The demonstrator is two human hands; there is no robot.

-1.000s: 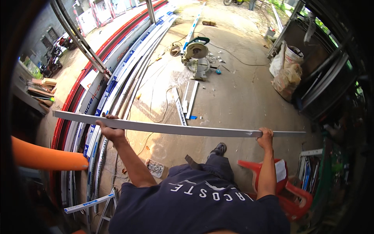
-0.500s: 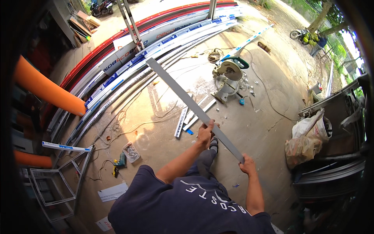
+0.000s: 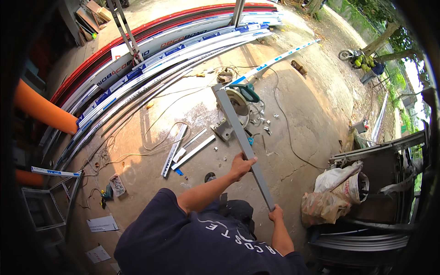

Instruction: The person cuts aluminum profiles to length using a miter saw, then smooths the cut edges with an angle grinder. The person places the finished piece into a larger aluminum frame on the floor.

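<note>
A long grey rectangular metal bar (image 3: 238,129) slants across the middle of the view, held off the ground in both my hands. My left hand (image 3: 241,166) grips it partway along, thumb on top. Close to its near end, my right hand (image 3: 276,213) is closed round it. From there the bar stretches forward, and its far part hides some of a miter saw (image 3: 222,131) with a green handle that stands on the floor beyond.
White offcuts (image 3: 193,152) lie on the concrete left of the saw. Long profiles (image 3: 151,78) are stacked at the far left. A power drill (image 3: 108,192) and a box of screws (image 3: 117,185) lie at left. Sacks (image 3: 327,206) stand at right. Cables (image 3: 286,119) cross the floor.
The bar has swung to the right at its far end and now overlaps the saw. Both hands have kept hold of it and moved lower in the view. My viewpoint has shifted right.
</note>
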